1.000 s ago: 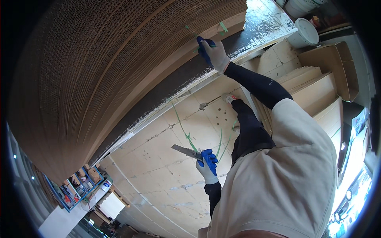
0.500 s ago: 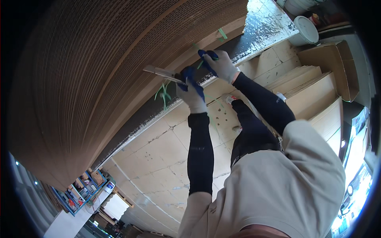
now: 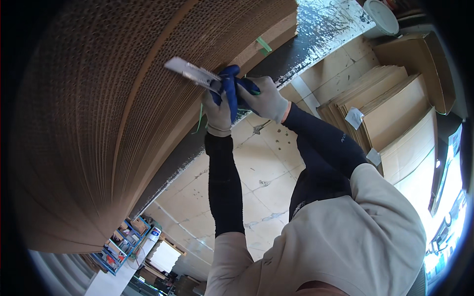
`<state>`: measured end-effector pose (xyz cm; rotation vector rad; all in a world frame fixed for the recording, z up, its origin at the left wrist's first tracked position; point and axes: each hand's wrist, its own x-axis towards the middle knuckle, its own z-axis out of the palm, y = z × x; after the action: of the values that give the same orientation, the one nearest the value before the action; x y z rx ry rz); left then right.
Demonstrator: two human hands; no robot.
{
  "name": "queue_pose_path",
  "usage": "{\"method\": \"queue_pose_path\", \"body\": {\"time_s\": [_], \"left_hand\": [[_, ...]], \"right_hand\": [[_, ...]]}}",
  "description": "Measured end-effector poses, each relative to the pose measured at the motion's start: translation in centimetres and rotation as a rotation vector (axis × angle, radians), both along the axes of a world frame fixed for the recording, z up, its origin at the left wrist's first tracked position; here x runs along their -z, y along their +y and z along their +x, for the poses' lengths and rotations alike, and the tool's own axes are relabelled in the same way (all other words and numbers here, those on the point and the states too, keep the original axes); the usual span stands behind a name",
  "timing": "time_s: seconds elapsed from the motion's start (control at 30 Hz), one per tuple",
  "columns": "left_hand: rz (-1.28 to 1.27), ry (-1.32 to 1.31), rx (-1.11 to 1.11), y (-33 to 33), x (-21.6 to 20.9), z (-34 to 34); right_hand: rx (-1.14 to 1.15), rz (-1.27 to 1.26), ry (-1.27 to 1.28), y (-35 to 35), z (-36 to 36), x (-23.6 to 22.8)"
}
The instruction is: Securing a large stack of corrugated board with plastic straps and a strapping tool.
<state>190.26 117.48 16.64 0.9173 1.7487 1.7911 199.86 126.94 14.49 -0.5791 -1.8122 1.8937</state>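
In my left hand (image 3: 217,111), gloved grey with blue fingers, is a silver utility knife (image 3: 190,72); its long metal body points up-left in front of the cardboard edges. My right hand (image 3: 266,101), in a matching glove, is closed right beside the left one, the fingers touching or overlapping. A bit of green strap shows between its fingers; the rest is hidden. Another thin green strap (image 3: 199,120) hangs beside my left wrist. Behind both hands rises a tall stack of brown corrugated cardboard (image 3: 148,98), with a green strap piece (image 3: 263,45) on its lower layers.
The stack rests on a dark platform (image 3: 276,61) with a worn, paint-chipped edge. Folded cardboard boxes (image 3: 395,103) lean at the right, with a white bucket (image 3: 381,18) beyond. Tiled floor (image 3: 261,163) lies below. A blue rack of small items (image 3: 121,244) stands at lower left.
My right hand has moved left and down to meet my left hand. The left hand has shifted slightly left with the knife. The view has shifted a little.
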Motion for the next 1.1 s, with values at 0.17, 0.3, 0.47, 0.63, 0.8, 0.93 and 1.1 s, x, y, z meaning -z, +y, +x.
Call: {"method": "queue_pose_path", "body": {"time_s": [0.17, 0.3, 0.47, 0.63, 0.8, 0.93, 1.1], "left_hand": [[-0.031, 0.255, -0.168, 0.4, 1.8, 0.2], [-0.037, 0.342, -0.18, -1.3, 4.2, 1.1], [0.014, 0.311, -0.331, -0.2, 1.5, 7.1], [-0.003, 0.178, -0.241, -4.9, 4.1, 13.3], [0.061, -0.028, -0.187, -7.7, 1.2, 22.1], [0.023, -0.029, -0.084, -13.7, 2.6, 30.1], [-0.026, -0.019, -0.239, -18.2, -1.4, 40.6]], "right_hand": [[0.005, 0.03, 0.006, -0.4, 0.3, 0.4], [-0.02, 0.007, 0.096, -0.7, 1.3, -0.1], [-0.085, 0.203, 0.102, -1.6, 5.5, 1.2], [-0.184, 0.259, 0.07, -4.0, 11.9, 0.7], [-0.191, 0.065, 0.036, -7.4, 20.8, -0.3], [-0.275, 0.078, 0.062, -10.6, 28.9, -1.4], [-0.449, 0.139, 0.114, -15.2, 37.7, -2.8]]}}
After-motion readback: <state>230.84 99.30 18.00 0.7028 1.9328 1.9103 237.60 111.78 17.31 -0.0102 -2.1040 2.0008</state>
